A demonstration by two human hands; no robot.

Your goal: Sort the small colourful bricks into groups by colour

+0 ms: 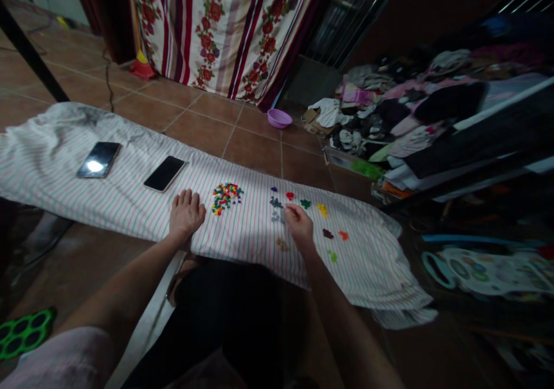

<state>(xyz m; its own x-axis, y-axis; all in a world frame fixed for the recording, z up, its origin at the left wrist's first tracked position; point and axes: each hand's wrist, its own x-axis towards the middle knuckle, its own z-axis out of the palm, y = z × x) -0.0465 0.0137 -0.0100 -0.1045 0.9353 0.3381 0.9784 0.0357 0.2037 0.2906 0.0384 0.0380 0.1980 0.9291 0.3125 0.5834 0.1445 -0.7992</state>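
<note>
A heap of small mixed-colour beads (pixel 225 197) lies on a striped cloth (pixel 130 198) over a low board. My left hand (pixel 186 212) rests flat on the cloth, fingers stretched, just left of the heap. My right hand (pixel 298 223) is pinched with fingertips at a small grey pile (pixel 275 209); whatever it pinches is too small to see. Around it lie little sorted piles: red (pixel 289 195), green (pixel 305 204), yellow (pixel 322 209), dark red (pixel 328 234), orange (pixel 343 235), light green (pixel 332 255) and tan (pixel 282 243).
Two phones (pixel 99 159) (pixel 164 173) lie on the cloth at the left. A purple bowl (pixel 279 118) sits on the tiled floor beyond. Heaped clothes (pixel 411 112) fill the right. A floral curtain (pixel 225 25) hangs behind. A green tray (pixel 23 331) lies bottom left.
</note>
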